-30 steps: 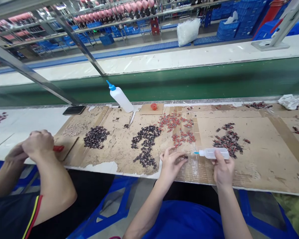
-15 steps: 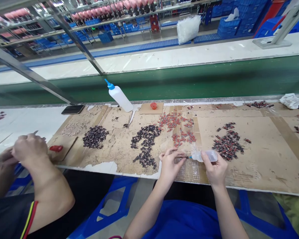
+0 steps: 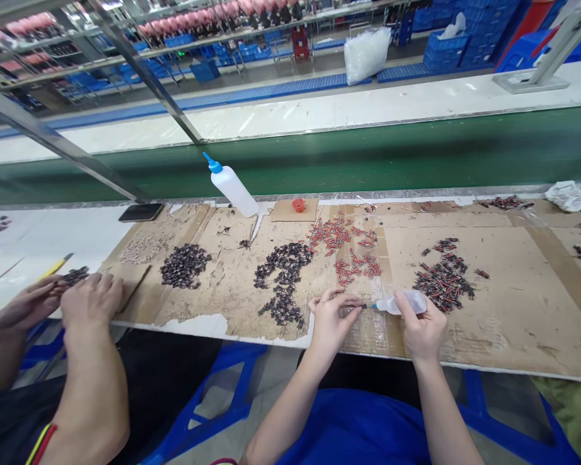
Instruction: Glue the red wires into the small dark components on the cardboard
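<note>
On the cardboard sheet (image 3: 513, 310), the left hand (image 3: 330, 321) and right hand (image 3: 422, 329) sit at the near edge, the small squeeze bottle (image 3: 401, 302) between them. Piles of small parts (image 3: 283, 278) lie behind, spread left to right. The large squeeze bottle (image 3: 232, 185) leans at the far edge, with the conveyor belt (image 3: 416, 152) behind it. A co-worker's hands (image 3: 90, 298) rest at the left end.

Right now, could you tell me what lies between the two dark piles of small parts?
Only bare, torn cardboard between the left dark pile and the middle dark pile, in the head view.
</note>
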### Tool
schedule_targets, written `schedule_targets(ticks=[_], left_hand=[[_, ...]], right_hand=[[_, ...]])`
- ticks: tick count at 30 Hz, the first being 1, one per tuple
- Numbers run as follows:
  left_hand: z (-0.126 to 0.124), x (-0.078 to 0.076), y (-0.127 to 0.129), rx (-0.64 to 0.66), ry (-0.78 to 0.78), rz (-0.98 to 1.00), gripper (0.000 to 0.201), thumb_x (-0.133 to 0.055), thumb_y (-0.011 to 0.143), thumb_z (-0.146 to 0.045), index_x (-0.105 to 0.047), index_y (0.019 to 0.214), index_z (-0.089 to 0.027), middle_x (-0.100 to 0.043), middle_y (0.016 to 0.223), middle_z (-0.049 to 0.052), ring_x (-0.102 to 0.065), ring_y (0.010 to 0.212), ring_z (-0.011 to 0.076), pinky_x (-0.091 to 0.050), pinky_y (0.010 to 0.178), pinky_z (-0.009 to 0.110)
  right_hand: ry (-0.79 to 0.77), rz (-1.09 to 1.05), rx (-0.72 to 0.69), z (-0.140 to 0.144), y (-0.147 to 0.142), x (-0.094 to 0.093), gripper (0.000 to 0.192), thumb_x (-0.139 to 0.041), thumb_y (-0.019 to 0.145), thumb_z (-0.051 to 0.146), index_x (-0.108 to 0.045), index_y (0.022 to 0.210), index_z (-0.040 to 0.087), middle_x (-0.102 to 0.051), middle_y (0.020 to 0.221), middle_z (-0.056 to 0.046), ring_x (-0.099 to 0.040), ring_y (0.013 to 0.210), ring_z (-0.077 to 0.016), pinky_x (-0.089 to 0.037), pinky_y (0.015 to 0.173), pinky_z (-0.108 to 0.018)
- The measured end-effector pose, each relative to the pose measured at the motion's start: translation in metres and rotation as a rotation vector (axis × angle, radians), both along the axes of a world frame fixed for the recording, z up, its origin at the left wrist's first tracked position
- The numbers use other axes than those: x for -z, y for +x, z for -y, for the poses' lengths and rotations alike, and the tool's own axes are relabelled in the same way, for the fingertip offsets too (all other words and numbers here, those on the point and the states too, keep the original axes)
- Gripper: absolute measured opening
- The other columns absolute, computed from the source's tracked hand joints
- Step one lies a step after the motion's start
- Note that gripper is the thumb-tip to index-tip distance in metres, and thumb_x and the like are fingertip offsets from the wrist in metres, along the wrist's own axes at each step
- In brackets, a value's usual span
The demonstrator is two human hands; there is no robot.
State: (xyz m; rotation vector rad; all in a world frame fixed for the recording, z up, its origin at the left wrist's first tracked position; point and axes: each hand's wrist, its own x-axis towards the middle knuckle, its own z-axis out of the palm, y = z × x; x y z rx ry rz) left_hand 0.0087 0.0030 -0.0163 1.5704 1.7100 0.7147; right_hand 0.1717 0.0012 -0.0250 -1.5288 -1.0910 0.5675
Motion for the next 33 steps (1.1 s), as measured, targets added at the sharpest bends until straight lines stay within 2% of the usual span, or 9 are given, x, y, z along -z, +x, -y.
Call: schedule_targets(ticks=[9, 15, 22, 24, 27, 30, 33], left_hand=[[0.000, -0.001, 0.000, 0.000, -0.012, 0.024, 0.010, -0.072, 0.077, -0.023, -0.075, 0.087, -0.025, -0.078, 0.088, 0.003, -0.054, 0.121, 0.0277, -0.028, 0.105, 0.055], [0.001, 0.001, 0.000, 0.000, -0.006, 0.016, 0.012, -0.072, 0.077, -0.023, -0.075, 0.088, -0.025, -0.078, 0.088, 0.004, -0.054, 0.120, 0.0276, -0.030, 0.103, 0.053], [0.000, -0.002, -0.007, 0.043, -0.008, 0.049, 0.015, -0.074, 0.075, -0.022, -0.075, 0.089, -0.028, -0.077, 0.091, 0.003, -0.055, 0.119, 0.0278, -0.032, 0.104, 0.053], [-0.002, -0.002, -0.015, 0.039, 0.039, 0.067, 0.016, -0.073, 0.077, -0.021, -0.076, 0.090, -0.028, -0.076, 0.097, 0.004, -0.057, 0.117, 0.0261, -0.035, 0.103, 0.049], [-0.008, -0.003, -0.027, -0.049, 0.140, 0.012, 0.018, -0.068, 0.081, -0.015, -0.075, 0.091, -0.028, -0.075, 0.101, 0.003, -0.058, 0.115, 0.0237, -0.038, 0.101, 0.044], [-0.016, -0.001, -0.032, -0.103, 0.186, -0.128, 0.019, -0.067, 0.081, -0.013, -0.074, 0.092, -0.028, -0.074, 0.101, 0.002, -0.056, 0.113, 0.0239, -0.037, 0.099, 0.044], [-0.024, 0.001, -0.029, -0.071, 0.197, -0.239, 0.018, -0.066, 0.083, -0.014, -0.073, 0.091, -0.028, -0.073, 0.103, 0.002, -0.054, 0.111, 0.0235, -0.038, 0.094, 0.042]], right_hand=[[-0.004, -0.026, -0.072, -0.003, -0.005, -0.005, 0.031, -0.069, 0.071, 0.047, -0.066, 0.062, 0.018, -0.065, 0.055, -0.001, -0.058, 0.050, -0.0157, -0.046, 0.050, -0.026], [0.007, -0.031, -0.002, -0.001, -0.001, 0.001, 0.031, -0.070, 0.072, 0.046, -0.064, 0.064, 0.017, -0.063, 0.056, -0.001, -0.057, 0.051, -0.0151, -0.045, 0.051, -0.026], [0.144, -0.134, 0.069, -0.005, 0.002, 0.004, 0.038, -0.076, 0.066, 0.044, -0.060, 0.090, 0.018, -0.068, 0.080, -0.005, -0.066, 0.069, -0.0195, -0.052, 0.064, -0.032], [0.156, -0.102, 0.064, -0.010, 0.001, 0.005, 0.043, -0.080, 0.062, 0.041, -0.056, 0.090, 0.020, -0.068, 0.084, -0.005, -0.067, 0.076, -0.0212, -0.053, 0.071, -0.036], [0.138, -0.013, 0.074, -0.018, -0.001, 0.006, 0.047, -0.081, 0.060, 0.042, -0.052, 0.091, 0.021, -0.068, 0.087, -0.005, -0.067, 0.081, -0.0216, -0.053, 0.078, -0.039], [0.068, 0.100, 0.081, -0.024, -0.001, 0.007, 0.049, -0.078, 0.062, 0.046, -0.054, 0.097, 0.021, -0.070, 0.089, -0.007, -0.068, 0.080, -0.0223, -0.054, 0.077, -0.039], [0.022, 0.196, 0.083, -0.027, -0.001, 0.008, 0.049, -0.075, 0.064, 0.048, -0.056, 0.099, 0.020, -0.072, 0.090, -0.008, -0.069, 0.078, -0.0235, -0.054, 0.074, -0.039]])
